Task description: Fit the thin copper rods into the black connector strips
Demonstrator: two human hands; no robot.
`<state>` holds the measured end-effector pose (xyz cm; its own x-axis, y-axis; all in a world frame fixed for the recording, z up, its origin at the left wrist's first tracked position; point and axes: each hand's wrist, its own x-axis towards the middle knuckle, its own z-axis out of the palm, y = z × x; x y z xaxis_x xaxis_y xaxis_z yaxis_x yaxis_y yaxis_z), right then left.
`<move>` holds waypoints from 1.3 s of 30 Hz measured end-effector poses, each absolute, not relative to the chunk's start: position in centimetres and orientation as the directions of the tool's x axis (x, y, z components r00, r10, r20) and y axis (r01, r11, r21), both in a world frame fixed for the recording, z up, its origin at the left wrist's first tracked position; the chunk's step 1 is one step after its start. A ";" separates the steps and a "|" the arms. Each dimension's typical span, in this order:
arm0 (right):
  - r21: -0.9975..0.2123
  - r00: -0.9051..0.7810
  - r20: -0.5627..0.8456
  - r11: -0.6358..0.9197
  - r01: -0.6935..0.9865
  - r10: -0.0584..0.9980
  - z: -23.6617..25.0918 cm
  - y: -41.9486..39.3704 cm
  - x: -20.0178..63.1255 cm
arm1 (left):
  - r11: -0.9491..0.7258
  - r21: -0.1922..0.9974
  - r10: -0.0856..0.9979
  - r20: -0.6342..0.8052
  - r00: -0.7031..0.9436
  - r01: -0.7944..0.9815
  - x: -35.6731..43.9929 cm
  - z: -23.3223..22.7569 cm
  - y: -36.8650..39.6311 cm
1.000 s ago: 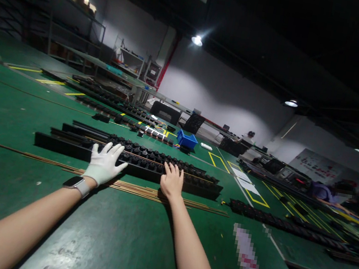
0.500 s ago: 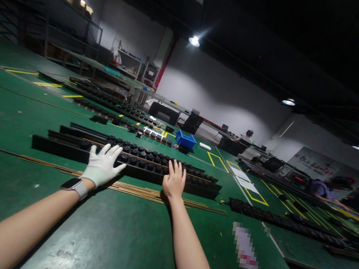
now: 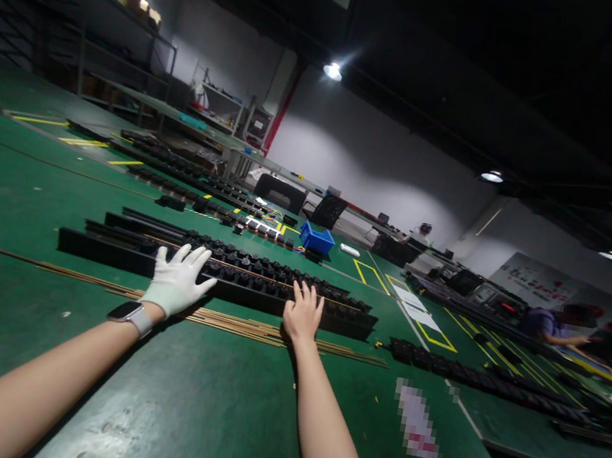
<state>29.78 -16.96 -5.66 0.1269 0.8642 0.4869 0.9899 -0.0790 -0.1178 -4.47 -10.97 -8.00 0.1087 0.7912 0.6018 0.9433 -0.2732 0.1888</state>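
The left hand, in a white glove with a smartwatch on the wrist, lies flat with all fingers spread, grasping nothing; its fingertips rest on the near edge of the long black rail and its palm lies over the bundle of thin brass rods. The right hand is bare, fingers extended and slightly apart, also gripping nothing, with its fingertips touching the rail's near edge and its heel above the rods. The 2 hands lie side by side, the right at 3 o'clock from the left.

The black rail runs from 9 o'clock to 3 o'clock across the green table, just beyond the hands, and carries a row of small round black parts along its top. A second black rail lies parallel at 12 o'clock, just behind the first. The brass rods lie flat on the table along the first rail's near side.

At 1 o'clock from the right hand, well apart, stands a blue bin; what it contains cannot be made out. More black strips lie at 3 o'clock beside yellow floor-style markings on the table. A blurred white item lies at 4 o'clock. Far off at 2 o'clock, another person leans over a bench.
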 end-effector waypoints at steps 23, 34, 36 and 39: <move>-0.069 0.103 0.537 -0.079 0.995 0.837 -5.7 -17.2 30.0 | -0.277 0.191 0.800 0.588 0.116 0.942 -4.4 -7.5 -11.5; -0.109 0.174 0.514 -0.137 0.984 0.840 -5.8 -18.1 33.7 | -0.276 0.205 0.808 0.579 0.111 0.939 -4.3 -7.0 -12.0; -0.111 0.171 0.510 -0.133 0.985 0.843 -5.8 -18.0 33.2 | -0.273 0.207 0.810 0.576 0.109 0.940 -4.3 -7.0 -11.9; -0.113 0.188 0.499 -0.151 0.982 0.846 -5.8 -17.9 32.6 | -0.273 0.206 0.813 0.572 0.111 0.940 -4.3 -7.1 -11.9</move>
<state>32.62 -17.85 -5.79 0.1879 0.8461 0.4988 0.9820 -0.1513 -0.1133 -4.35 -11.92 -7.06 0.1111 0.8130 0.5715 0.9395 -0.2734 0.2063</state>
